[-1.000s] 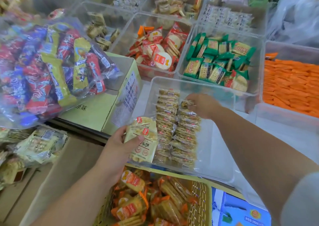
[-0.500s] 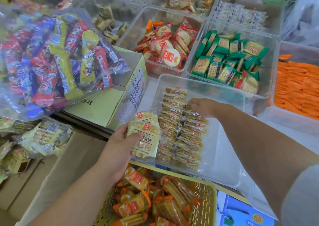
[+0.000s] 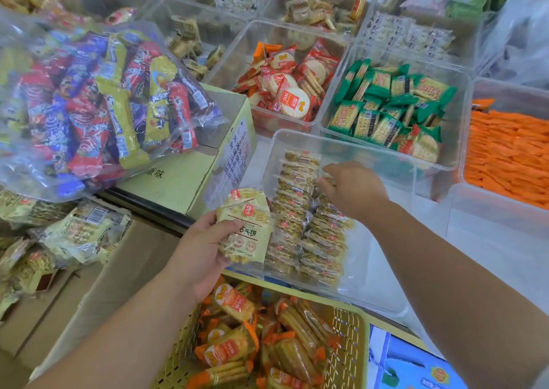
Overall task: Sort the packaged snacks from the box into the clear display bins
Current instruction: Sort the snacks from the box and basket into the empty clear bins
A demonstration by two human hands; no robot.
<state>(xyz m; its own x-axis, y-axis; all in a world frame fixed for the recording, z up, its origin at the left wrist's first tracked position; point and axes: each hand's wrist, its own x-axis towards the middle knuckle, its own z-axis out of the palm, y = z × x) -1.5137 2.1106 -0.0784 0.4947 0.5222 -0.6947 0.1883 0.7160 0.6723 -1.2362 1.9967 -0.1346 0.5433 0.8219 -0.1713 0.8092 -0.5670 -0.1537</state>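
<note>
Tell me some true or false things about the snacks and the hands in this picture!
1. The left hand holds a pale yellow cracker pack. True.
2. The right hand is inside the bin of green packs. False: it reaches into the nearer clear bin, at the rows of small cracker packs.
3. The clear bin being filled is full to the brim. False: only its left part holds packs.
4. A yellow basket of orange-edged packs sits nearest the person. True.
5. The bin on the far right holds orange packs. True.
</note>
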